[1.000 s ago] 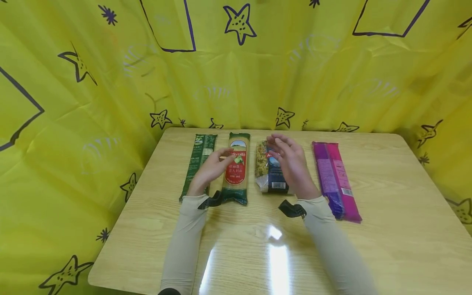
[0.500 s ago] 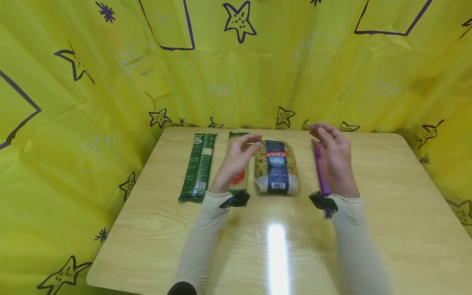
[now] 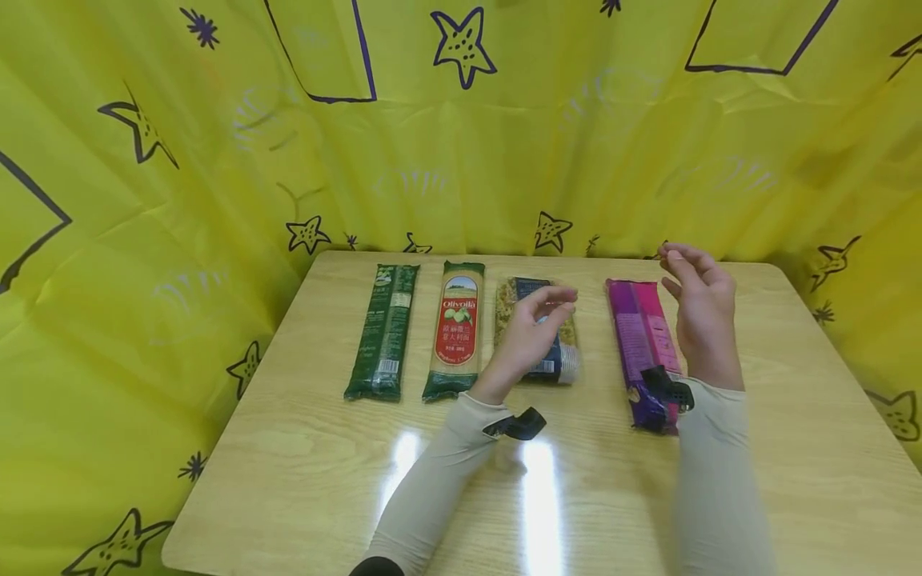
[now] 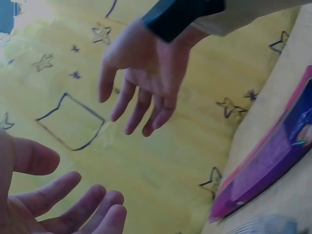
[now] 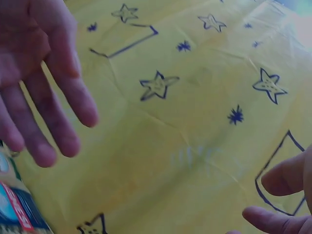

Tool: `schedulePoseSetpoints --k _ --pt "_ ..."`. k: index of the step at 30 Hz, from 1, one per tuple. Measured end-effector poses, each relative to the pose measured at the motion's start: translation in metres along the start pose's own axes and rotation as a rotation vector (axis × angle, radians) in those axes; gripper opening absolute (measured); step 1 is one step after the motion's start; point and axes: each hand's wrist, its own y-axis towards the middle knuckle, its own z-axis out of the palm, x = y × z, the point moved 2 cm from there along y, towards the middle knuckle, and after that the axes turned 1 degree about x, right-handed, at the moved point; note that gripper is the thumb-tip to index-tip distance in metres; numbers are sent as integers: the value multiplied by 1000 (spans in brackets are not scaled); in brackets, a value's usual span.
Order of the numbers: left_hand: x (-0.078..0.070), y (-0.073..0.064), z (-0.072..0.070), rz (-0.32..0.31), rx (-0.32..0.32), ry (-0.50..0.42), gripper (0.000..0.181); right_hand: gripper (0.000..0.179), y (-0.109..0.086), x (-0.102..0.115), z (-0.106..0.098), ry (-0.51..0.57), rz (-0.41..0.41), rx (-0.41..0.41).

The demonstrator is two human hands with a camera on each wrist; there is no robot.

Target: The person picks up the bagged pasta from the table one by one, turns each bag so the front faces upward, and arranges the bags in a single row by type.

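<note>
Near centre, a clear, blue-banded pack [image 3: 544, 367] holds pasta [image 3: 506, 310]; at right, a pink-purple pack [image 3: 639, 344]. Left hand [image 3: 526, 340] and right hand [image 3: 704, 316] hang loosely spread.

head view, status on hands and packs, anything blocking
Left hand, right hand: empty, above table. Green pack, red-label pack, blue pack, purple pack: lying flat. Left hand partly hides blue pack, right wrist camera partly hides purple pack.
</note>
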Motion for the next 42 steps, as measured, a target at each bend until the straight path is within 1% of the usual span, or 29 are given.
schedulePoseSetpoints --k 3,7,11,13,16,19,20,22,24,27,29,33,36,38,42 --pt "6 -1 14 0 14 -14 33 9 4 1 -16 -60 21 -36" --pt "15 -2 28 -24 21 -32 33 9 9 0 -34 -141 79 -37" --pt "22 -2 42 -78 25 -61 34 10 15 -7 -47 -248 155 -41" --pt "26 -1 49 -113 30 -69 34 9 18 -11 -53 -311 194 -36" --pt "31 -2 57 -157 41 -84 35 8 22 -19 -62 -445 241 -32" --pt "37 -3 66 -180 51 -78 35 9 25 -26 -72 -557 281 -37" --pt "39 -3 68 -183 52 -75 36 11 26 -28 -76 -592 295 -34" --pt "44 -5 74 -192 56 -67 37 18 28 -33 -82 -623 331 -35" --pt "49 -6 79 -208 50 -48 38 36 29 -37 -87 -666 375 -18" --pt "56 -8 86 -241 43 -21 41 70 30 -44 -92 -702 439 16" --pt "61 -9 90 -271 34 1 43 82 30 -49 -94 -710 469 55" --pt "68 -10 96 -313 20 17 46 86 30 -58 -94 -714 504 147" --pt "72 -10 100 -347 17 32 48 88 31 -64 -93 -732 516 192" --pt "74 -11 102 -366 24 40 49 88 32 -67 -92 -748 519 199" --pt "78 -13 107 -396 59 46 53 86 33 -69 -89 -758 526 189"
